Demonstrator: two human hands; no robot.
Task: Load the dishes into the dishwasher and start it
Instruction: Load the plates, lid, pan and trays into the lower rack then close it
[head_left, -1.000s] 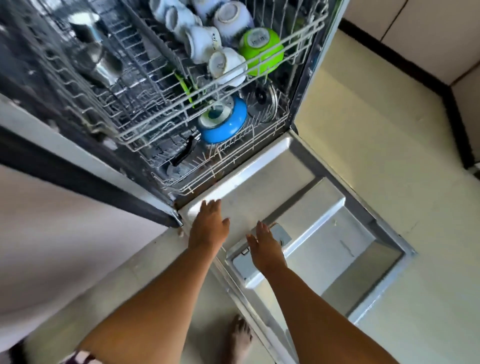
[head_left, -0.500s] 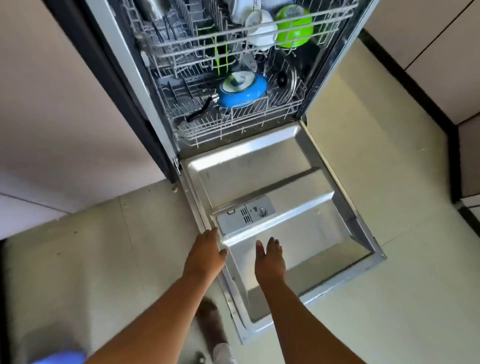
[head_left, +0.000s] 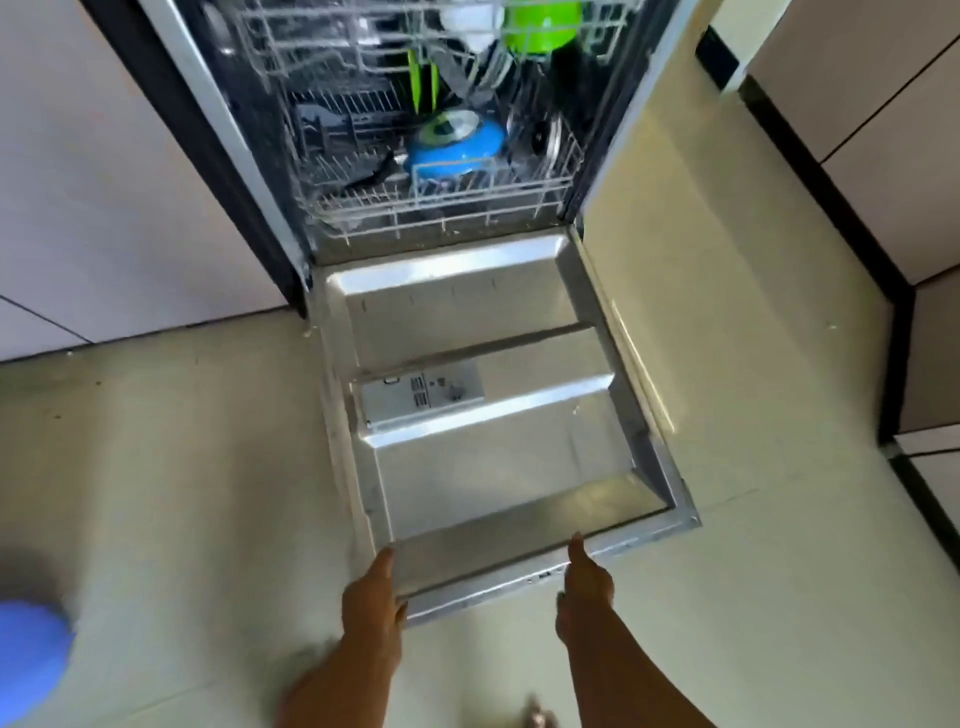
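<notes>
Both forearms were bare from the lower frame edge to the wrist; no sleeve, watch, bracelet or glove showed. The left hand and right hand were bare, with no ring visible. A bare foot showed at the bottom edge, blurred, between the two forearms.

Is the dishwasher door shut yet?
No, open: the door lies flat, inner panel up, racks exposed; left hand and right hand at its front edge.
</notes>
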